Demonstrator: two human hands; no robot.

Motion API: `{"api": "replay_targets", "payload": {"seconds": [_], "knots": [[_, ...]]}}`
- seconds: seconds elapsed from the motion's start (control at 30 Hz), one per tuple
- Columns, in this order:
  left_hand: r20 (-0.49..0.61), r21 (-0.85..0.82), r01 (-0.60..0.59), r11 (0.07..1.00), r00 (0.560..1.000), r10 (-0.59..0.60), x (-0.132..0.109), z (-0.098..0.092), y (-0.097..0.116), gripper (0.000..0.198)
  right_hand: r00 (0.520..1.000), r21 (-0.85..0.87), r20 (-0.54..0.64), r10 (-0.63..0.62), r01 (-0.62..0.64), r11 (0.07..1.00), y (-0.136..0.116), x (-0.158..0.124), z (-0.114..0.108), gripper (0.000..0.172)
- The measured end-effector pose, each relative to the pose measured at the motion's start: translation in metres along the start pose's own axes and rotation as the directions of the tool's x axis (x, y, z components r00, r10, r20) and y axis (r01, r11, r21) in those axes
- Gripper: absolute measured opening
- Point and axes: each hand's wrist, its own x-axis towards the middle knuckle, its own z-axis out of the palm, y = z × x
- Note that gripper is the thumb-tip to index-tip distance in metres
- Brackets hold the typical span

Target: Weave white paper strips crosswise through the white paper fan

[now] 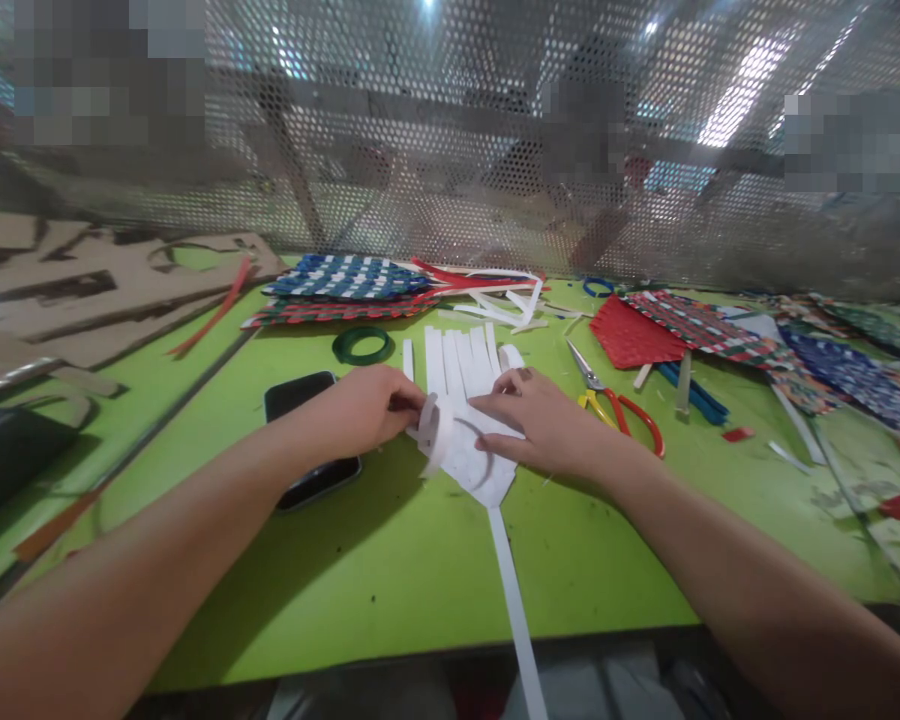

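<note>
A white piece of woven strips (487, 488) lies on the green table in front of me, its loose strip ends fanned out at the far side. One long white strip (511, 590) runs from its near corner over the table's front edge. My left hand (379, 408) pinches a curled white strip (441, 437) at the left side of the piece. My right hand (540, 415) rests on the right side with its fingers spread, pressing the strips flat. Under my left forearm lies a dark phone (300, 390), partly covered.
Scissors with red and yellow handles (622, 405) lie right of my right hand. A green tape roll (363, 346) sits beyond the phone. Woven blue-white pieces (345, 277) and red ones (634, 335) lie farther back, before a perforated metal screen (420, 190). Cardboard scraps (105, 290) cover the left.
</note>
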Motion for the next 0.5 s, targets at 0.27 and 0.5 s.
{"api": "replay_targets", "payload": {"seconds": [0.27, 0.5], "knots": [[0.109, -0.058, -0.039, 0.998, 0.993, 0.045, -0.008, -0.012, 0.0, 0.02, 0.997, 0.093, 0.05, -0.052, 0.048, 0.995, 0.011, -0.004, -0.003, 0.059], [0.112, 0.056, -0.063, 0.996, 0.992, 0.056, -0.014, -0.016, 0.009, 0.028, 0.996, 0.11, 0.077, -0.035, 0.026, 0.994, 0.015, -0.003, -0.003, 0.065]]}}
